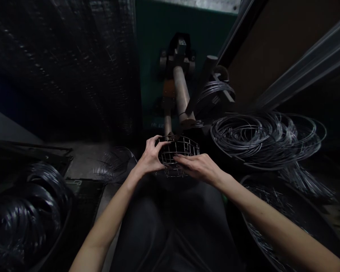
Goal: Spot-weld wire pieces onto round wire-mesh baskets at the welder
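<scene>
In the middle of the view a small wire basket [188, 147] sits between my hands, just under the arms of a welding machine [183, 94]. My left hand [153, 155] grips its left side, thumb at the near edge and fingers over the far rim. My right hand [198, 166] lies on the near right part of the basket, its fingers closed on the wires. The lower electrode arm [167, 122] ends at the basket's far rim; whether it touches the wire I cannot tell.
At the right a tub holds wire rings [252, 132], and below it another holds short cut wires [272, 200]. A bundle of straight wires [306, 181] lies between. Bent wire pieces [113, 166] and shiny wire coils [36, 204] are at the left. More rings [215, 88] hang near the machine.
</scene>
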A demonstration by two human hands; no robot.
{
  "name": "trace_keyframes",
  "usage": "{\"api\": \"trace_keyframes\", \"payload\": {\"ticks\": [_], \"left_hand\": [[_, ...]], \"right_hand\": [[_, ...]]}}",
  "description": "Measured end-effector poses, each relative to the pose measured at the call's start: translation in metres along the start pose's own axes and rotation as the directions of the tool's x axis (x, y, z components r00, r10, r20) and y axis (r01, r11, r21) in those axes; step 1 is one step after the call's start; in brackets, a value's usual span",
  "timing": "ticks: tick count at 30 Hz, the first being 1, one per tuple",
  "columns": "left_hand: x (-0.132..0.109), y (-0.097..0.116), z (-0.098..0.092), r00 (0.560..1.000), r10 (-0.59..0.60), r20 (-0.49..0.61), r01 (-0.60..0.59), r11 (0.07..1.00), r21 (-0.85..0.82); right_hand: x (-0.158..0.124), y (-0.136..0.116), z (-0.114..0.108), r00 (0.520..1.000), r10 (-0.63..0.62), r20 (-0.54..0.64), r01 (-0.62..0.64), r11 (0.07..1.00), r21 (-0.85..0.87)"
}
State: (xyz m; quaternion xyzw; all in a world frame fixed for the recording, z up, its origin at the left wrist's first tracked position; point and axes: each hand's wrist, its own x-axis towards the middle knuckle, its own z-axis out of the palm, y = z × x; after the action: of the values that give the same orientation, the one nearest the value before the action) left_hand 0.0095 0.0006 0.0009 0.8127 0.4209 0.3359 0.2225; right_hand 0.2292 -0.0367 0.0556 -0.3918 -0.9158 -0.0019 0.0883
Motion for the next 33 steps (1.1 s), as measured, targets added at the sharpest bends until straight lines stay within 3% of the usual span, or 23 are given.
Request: {"api": "trace_keyframes", "payload": {"ticks": [8, 15, 22, 30, 33], "left_hand": [[0.004, 0.001, -0.004, 1.0, -0.018, 0.01, 0.019, 1.0, -0.013], [0.03, -0.013, -0.01, 0.996, -0.08, 0.028, 0.081, 0.997, -0.018], [0.036, -0.018, -0.008, 0.999, -0.04, -0.007, 0.04, 0.999, 0.002], [0.068, -0.038, -0.016, 0.995, -0.104, 0.012, 0.103, 0.994, 0.021], [0.071, -0.037, -0.018, 0.998, -0.065, 0.0, 0.065, 0.996, 0.057]], "right_hand": [[-0.004, 0.0, 0.0, 1.0, 0.018, 0.023, -0.018, 1.0, 0.013], [0.013, 0.016, 0.017, 0.986, 0.127, -0.108, -0.123, 0.991, 0.045], [0.009, 0.013, 0.026, 0.887, 0.332, -0.321, -0.262, 0.935, 0.24], [0.042, 0.033, 0.027, 0.829, 0.436, -0.349, -0.297, 0.873, 0.387], [0.03, 0.028, 0.021, 0.807, 0.478, -0.348, -0.334, 0.854, 0.399]]}}
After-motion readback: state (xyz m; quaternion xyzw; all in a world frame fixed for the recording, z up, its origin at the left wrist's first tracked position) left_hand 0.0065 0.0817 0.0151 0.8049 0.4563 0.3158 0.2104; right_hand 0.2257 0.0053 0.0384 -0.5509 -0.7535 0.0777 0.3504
